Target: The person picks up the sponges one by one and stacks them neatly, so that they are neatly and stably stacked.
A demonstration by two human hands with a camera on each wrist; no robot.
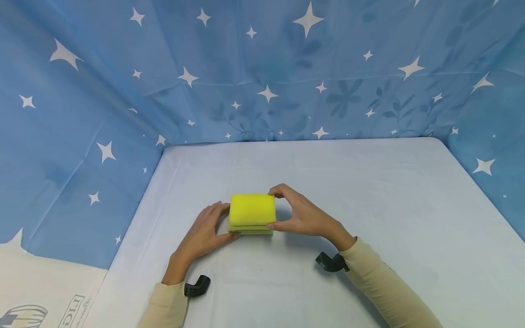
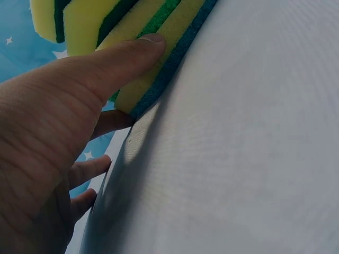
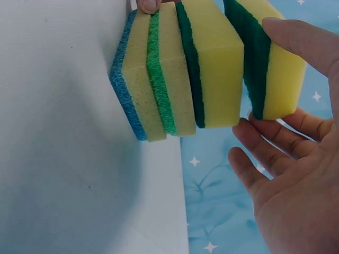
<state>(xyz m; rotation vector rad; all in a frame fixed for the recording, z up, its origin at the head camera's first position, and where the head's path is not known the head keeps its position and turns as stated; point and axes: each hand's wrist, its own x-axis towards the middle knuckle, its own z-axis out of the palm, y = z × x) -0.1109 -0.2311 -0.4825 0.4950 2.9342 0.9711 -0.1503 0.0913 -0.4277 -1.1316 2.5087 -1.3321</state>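
Note:
Several two-layer scrub sponges make a stack on the table in front of me. At the bottom is a pale yellow sponge with a blue scouring side [image 3: 140,100]; above it lies one with a bright green side [image 3: 175,90]. A brighter yellow sponge with a dark green side [image 3: 217,79] sits third. My right hand [image 1: 305,216] pinches the top yellow sponge [image 1: 252,207] between thumb and fingers, with a gap beneath it in the right wrist view. From the left, my left hand [image 1: 203,232] grips the lower sponges, its thumb [image 2: 132,58] on their near side.
A white cloth covers the table [image 1: 389,191]. Behind and at the sides hangs a blue curtain [image 1: 262,68] with white stars. A pale printed cloth [image 1: 45,282] lies at the lower left. Both wrists carry a black camera mount [image 1: 198,287].

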